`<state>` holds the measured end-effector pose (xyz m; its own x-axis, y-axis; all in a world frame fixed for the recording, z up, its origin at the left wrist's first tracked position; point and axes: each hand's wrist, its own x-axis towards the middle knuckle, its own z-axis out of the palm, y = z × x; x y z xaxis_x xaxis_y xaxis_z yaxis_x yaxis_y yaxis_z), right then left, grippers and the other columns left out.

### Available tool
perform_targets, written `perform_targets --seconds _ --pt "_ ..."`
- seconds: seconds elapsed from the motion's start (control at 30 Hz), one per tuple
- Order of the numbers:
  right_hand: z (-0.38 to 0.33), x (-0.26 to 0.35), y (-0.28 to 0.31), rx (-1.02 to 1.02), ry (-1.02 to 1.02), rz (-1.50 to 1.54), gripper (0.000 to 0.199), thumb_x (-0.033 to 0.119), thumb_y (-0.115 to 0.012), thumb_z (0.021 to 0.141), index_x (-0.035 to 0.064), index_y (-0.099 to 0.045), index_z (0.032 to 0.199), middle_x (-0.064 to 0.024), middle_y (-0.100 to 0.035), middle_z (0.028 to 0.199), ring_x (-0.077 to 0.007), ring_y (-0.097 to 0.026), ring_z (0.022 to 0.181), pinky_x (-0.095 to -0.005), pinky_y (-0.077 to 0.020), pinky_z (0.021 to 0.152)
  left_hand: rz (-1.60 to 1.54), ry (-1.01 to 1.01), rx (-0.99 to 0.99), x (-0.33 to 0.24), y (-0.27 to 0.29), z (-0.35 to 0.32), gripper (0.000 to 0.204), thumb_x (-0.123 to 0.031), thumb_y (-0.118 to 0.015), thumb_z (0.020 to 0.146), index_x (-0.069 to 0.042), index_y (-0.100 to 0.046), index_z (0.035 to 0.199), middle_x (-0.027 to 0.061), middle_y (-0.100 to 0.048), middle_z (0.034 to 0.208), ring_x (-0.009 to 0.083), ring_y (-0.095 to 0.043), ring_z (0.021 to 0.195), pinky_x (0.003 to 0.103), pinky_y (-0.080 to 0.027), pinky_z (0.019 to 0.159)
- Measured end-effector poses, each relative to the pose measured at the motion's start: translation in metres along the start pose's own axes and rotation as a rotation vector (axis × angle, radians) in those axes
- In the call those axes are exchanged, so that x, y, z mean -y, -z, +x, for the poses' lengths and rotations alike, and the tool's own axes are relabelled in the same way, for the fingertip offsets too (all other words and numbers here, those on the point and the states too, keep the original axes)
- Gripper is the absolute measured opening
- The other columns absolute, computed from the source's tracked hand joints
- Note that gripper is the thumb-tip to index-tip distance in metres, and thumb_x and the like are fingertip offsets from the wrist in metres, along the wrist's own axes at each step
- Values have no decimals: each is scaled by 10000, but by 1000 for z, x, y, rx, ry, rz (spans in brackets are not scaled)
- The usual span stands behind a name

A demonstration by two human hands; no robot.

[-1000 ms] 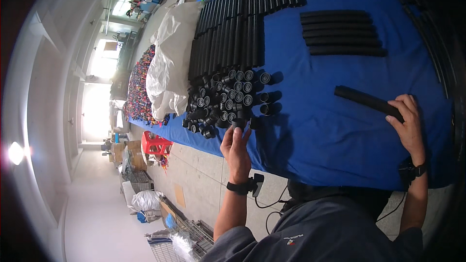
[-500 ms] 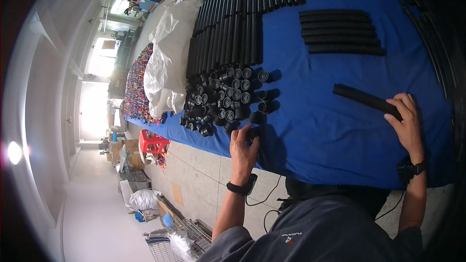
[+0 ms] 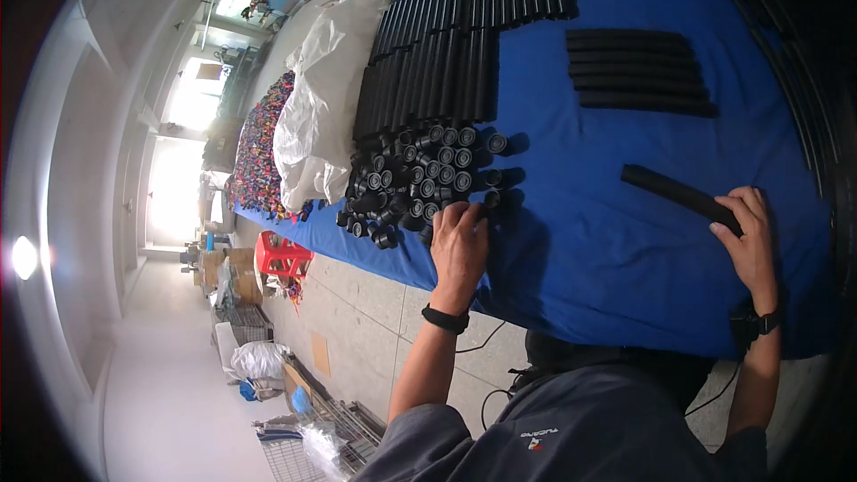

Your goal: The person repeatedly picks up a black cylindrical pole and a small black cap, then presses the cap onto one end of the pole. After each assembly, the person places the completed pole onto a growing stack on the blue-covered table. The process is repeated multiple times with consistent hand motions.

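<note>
My right hand (image 3: 750,236) is closed around the near end of a black tube (image 3: 674,192), which slants away to the left over the blue cloth. At the near edge of a heap of round black plastic caps (image 3: 420,180), my left hand (image 3: 460,248) has its fingers curled down, back of the hand showing. Whatever its fingertips grip is hidden. A few loose caps (image 3: 496,143) lie on the heap's right side, and some show ringed faces. Beyond the heap, many black tubes (image 3: 428,71) lie side by side in rows.
Several black tubes (image 3: 638,71) are stacked in parallel at the far right, and more long ones (image 3: 794,80) line the right edge. White plastic sheeting (image 3: 317,116) covers part of the table beside a pile of small multicoloured pieces (image 3: 259,147). A red stool (image 3: 284,254) stands on the floor at left.
My left hand has moved a little farther onto the heap's edge and turned so its back shows. The right hand keeps its hold on the tube. The whole view has shifted slightly.
</note>
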<state>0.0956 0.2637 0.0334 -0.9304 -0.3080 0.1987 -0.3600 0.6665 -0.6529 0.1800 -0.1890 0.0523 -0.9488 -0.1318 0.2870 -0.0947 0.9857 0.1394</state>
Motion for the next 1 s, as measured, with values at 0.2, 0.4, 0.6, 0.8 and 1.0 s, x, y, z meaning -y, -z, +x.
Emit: perform_targets --seconds 0.2,0.4,0.6,0.8,1.0 --pt "0 -1 0 -2 -5 1 327 9 -758 780 -27 -662 1090 -115 -571 1076 -300 -551 1040 -394 -446 948 3 -50 11 1 -4 15 380 -16 -669 825 -28 -692 1204 139 -659 1130 338 -583 1049 430 -503 916" --pt "0 -2 -2 -10 2 27 331 5 -765 774 -21 -663 1088 -116 -570 1074 -303 -552 1045 -399 -449 943 13 -84 34 -1 -6 19 542 47 -621 807 -37 -564 1339 158 -666 1127 354 -598 1050 453 -512 930" --pt "0 -1 0 -9 8 7 331 9 -764 776 -22 -663 1090 -116 -572 1072 -303 -554 1044 -399 -450 939 -247 57 -86 2 2 21 329 -13 -690 848 -49 -684 1175 153 -714 1008 324 -713 898 383 -568 822" --pt "0 -2 0 -13 14 17 336 10 -761 773 -23 -664 1093 -116 -572 1071 -303 -555 1041 -399 -451 939 229 184 -99 50 6 39 276 -254 -749 870 -41 -695 1035 152 -649 1020 363 -613 999 474 -510 853" --pt "-1 -2 -1 -17 13 12 334 14 -761 772 -23 -664 1090 -119 -568 1075 -302 -555 1044 -396 -450 944 116 241 4 52 0 41 272 -270 -765 836 -51 -657 956 151 -644 1023 358 -600 1012 473 -512 863"
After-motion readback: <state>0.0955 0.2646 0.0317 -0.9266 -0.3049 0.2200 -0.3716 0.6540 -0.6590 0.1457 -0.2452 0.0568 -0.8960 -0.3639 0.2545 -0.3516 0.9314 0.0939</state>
